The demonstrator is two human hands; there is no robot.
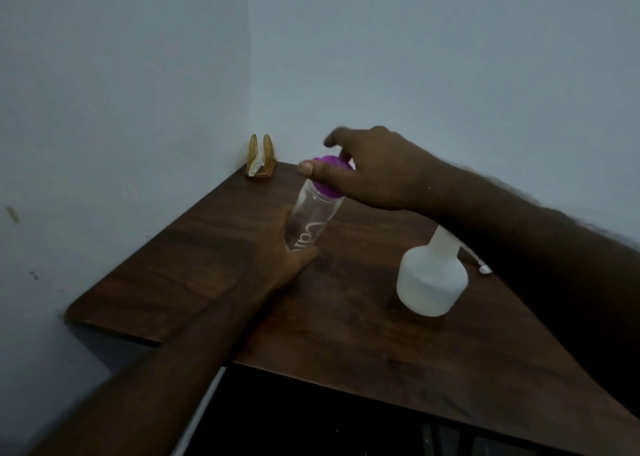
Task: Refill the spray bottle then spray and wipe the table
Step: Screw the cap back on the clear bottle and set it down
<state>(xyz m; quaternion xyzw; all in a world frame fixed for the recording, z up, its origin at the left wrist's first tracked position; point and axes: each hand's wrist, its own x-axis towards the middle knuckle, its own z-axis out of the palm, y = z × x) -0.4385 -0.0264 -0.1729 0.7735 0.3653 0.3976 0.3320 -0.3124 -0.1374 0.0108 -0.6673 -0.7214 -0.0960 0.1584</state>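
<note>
We see a dark wood-grain table (173,265) w/ a frosted, round-bodied spray bottle (431,279) near its right edge. L hand (287,258) wraps the tilted clear plastic bottle (311,220) mid-table; R hand (377,175) curls round its purple cap (327,178). Ribbed gold napkin holder (261,159) at far corner.

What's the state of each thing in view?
clear bottle: tilted, capped, gripped low by left hand
purple cap: on the bottle, gripped by right hand
spray bottle: standing on table, top hidden
napkin holder: upright in corner, holds a napkin
</note>
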